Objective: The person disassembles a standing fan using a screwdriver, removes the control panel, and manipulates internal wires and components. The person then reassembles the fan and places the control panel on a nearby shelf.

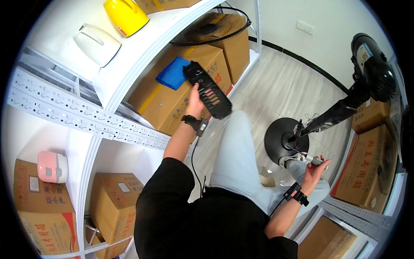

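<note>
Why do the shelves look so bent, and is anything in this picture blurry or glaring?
Head view: the fisheye lens bows the white shelf rails toward the round black rim. Lighting is even and soft, with no harsh glare. The left hand holding the black slotted panel looks slightly motion-smeared; the right hand with its small tool is sharper.

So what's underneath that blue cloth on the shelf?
The blue cloth lies on top of a brown cardboard box. The left hand holds a black slotted panel that covers the cloth's right edge. What's inside the box cannot be seen.
</note>
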`<state>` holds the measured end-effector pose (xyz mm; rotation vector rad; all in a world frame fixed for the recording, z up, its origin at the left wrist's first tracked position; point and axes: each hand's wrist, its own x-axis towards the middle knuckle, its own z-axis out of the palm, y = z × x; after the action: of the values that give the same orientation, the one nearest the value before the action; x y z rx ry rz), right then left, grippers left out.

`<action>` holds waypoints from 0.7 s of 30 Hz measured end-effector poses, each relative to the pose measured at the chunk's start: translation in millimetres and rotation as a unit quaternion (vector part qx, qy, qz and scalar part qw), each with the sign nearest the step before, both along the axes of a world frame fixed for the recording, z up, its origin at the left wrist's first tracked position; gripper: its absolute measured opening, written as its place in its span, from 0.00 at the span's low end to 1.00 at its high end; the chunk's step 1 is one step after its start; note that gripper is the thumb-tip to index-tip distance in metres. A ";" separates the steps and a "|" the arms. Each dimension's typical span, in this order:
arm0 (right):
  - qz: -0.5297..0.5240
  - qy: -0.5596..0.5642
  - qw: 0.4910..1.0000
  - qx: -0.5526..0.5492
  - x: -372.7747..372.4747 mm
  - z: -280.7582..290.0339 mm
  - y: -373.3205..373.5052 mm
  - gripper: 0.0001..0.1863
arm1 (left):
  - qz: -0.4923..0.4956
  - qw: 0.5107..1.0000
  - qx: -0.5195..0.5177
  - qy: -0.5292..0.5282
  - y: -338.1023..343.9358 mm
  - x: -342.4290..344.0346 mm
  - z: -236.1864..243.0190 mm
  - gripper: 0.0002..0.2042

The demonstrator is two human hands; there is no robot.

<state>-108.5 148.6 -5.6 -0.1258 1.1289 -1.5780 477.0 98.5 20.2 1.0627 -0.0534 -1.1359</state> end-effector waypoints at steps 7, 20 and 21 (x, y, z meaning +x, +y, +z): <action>-0.032 -0.037 0.997 -0.057 -12.2 -23.8 7.3 0.25 | 0.116 0.985 -0.112 -0.066 -10.9 113.0 -5.7 0.11; -0.079 -0.096 0.990 -0.070 -15.1 -5.8 12.3 0.18 | -0.002 0.728 0.035 -0.684 6.6 214.7 -16.2 0.21; -0.095 -0.090 0.989 -0.073 -20.4 -7.4 14.6 0.18 | 0.054 0.864 0.088 -0.493 -10.5 185.6 -17.9 0.21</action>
<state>-128.8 163.2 -13.0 0.0267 0.9051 -1.8032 662.6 88.0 2.3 1.7010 -0.7006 -0.3964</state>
